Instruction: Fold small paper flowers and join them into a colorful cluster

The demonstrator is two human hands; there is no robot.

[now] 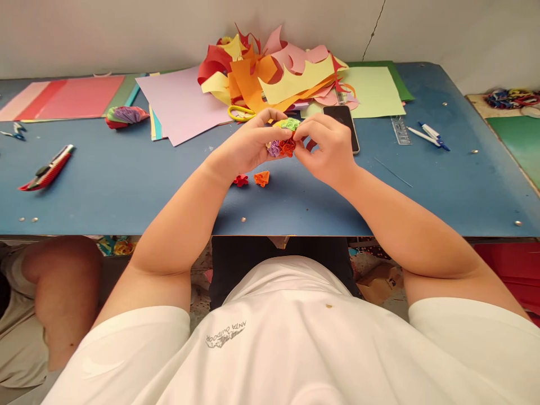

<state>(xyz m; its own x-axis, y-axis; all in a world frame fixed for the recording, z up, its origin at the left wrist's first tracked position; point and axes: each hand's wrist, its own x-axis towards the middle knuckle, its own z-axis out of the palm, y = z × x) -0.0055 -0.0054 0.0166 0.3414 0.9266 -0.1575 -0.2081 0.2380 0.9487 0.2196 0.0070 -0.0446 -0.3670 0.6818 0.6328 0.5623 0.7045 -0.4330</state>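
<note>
Between my hands is a small bunch of paper flowers, with green, yellow, purple and red-orange curled heads. My left hand wraps it from the left, thumb across its front. At the right side, the bent fingertips of my right hand pinch the edge of a red flower in the bunch. Just below on the table lie a red paper flower and an orange paper flower. Behind my right hand a dark phone is partly covered.
Cut paper scraps are heaped at the back, with yellow-handled scissors at their front. A utility knife and a multicoloured paper bundle lie left. Pens and a clear ruler lie right. Someone's bare limb shows lower left.
</note>
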